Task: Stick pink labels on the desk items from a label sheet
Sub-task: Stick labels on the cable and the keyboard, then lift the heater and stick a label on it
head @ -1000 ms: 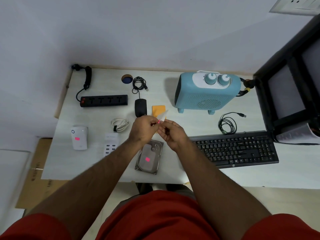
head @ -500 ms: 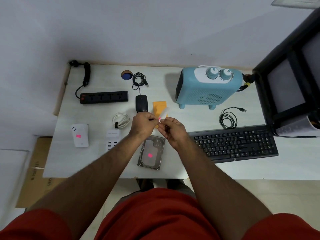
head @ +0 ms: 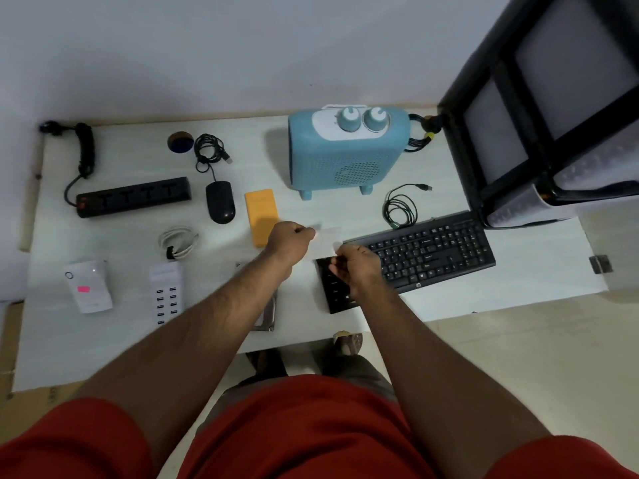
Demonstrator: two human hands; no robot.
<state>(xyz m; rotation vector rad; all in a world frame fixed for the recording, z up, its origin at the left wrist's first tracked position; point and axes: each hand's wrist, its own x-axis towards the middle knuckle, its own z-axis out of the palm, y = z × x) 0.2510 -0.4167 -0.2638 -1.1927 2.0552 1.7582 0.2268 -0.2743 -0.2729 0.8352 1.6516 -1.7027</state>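
My left hand (head: 290, 242) pinches the left edge of a white label sheet (head: 325, 242), holding it above the desk (head: 539, 271) between the orange pad (head: 261, 212) and the keyboard (head: 435, 248). My right hand (head: 358, 267) hovers over the keyboard's left end, fingers curled and pinching at the sheet's lower right corner; no pink shows there through the blur. A white adapter (head: 88, 288) at the left carries a pink label (head: 83, 289). My left forearm hides most of the hard drive (head: 270, 314).
A white USB hub (head: 166, 292), coiled white cable (head: 178, 242), black mouse (head: 220, 201), power strip (head: 133, 197), blue heater (head: 345, 153) and black coiled cable (head: 399, 209) lie around. A black frame (head: 539, 108) stands at the right.
Both hands have moved right with the sheet, from above the hard drive to beside the keyboard's left end. The pink spot between my fingertips no longer shows.
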